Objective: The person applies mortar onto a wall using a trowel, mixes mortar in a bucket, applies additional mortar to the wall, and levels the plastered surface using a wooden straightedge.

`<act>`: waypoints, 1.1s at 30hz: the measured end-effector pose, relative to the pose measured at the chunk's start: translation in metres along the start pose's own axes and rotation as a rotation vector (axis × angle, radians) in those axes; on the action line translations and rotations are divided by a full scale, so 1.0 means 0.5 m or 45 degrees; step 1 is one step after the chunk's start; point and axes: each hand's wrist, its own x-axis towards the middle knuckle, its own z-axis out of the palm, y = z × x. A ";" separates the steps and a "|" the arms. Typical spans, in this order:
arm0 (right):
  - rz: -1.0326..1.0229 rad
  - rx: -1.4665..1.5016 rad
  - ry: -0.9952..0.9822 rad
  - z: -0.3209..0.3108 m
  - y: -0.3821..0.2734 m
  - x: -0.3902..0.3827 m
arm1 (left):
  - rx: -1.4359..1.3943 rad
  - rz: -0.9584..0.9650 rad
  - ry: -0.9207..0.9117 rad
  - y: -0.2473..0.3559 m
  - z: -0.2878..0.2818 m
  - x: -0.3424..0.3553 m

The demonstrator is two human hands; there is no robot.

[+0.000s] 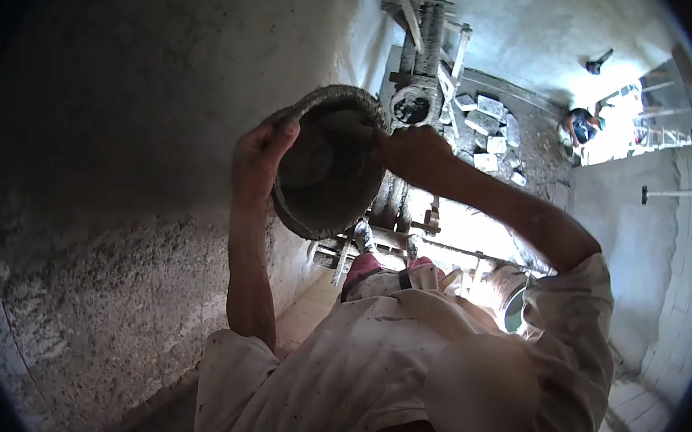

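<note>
A dark round bucket [319, 202], its rim crusted with mortar, is held up in front of me beside the wall, its mouth tilted toward me. My left hand [263, 157] is closed on the left side of the rim, with the thumb over the edge. At the right side of the rim, my right hand [416, 152] is closed too, its fingers partly hidden. The inside of the bucket is shadowed, with a paler patch near the bottom; how much it contains is unclear.
On my left rises a plastered wall [143, 103], rough lower down. Mortar-covered scaffold planks [422, 39] run ahead, with another bucket [411, 106] on them. Broken blocks [488, 142] litter the floor below. A person [582, 125] is by the bright opening. A barrel [510, 302] stands at my right.
</note>
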 end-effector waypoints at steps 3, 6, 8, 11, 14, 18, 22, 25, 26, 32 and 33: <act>0.079 0.153 -0.448 -0.057 0.027 -0.004 | -0.021 0.071 -0.115 0.022 0.026 0.004; 0.336 0.538 -0.817 -0.073 0.043 -0.037 | 0.024 0.135 -0.240 0.059 0.084 0.002; 0.487 0.891 -0.892 -0.039 0.047 -0.065 | -0.047 0.156 -0.249 0.062 0.085 0.003; 0.281 1.461 -0.902 0.095 0.062 -0.107 | 0.040 0.113 -0.386 0.043 0.070 0.030; 0.582 2.013 -1.061 0.103 -0.018 -0.090 | 0.058 -0.016 -0.345 0.010 0.023 0.042; 0.571 1.871 -0.969 0.183 -0.033 -0.050 | 0.034 -0.051 -0.032 -0.030 -0.027 0.068; 0.471 2.332 -0.692 0.085 -0.086 -0.043 | -0.651 -0.301 0.350 -0.215 -0.200 0.101; 0.292 2.725 -0.444 -0.006 -0.070 -0.030 | -1.117 -0.116 0.228 -0.248 -0.229 0.058; 0.328 2.714 -0.245 -0.046 -0.071 -0.026 | -1.137 -0.095 0.307 -0.263 -0.248 0.034; 0.242 1.767 1.331 -0.336 -0.036 0.050 | -1.123 0.027 0.492 -0.266 -0.270 -0.138; 0.270 1.679 1.625 -0.386 -0.044 0.105 | -0.927 0.022 0.584 -0.301 -0.295 -0.176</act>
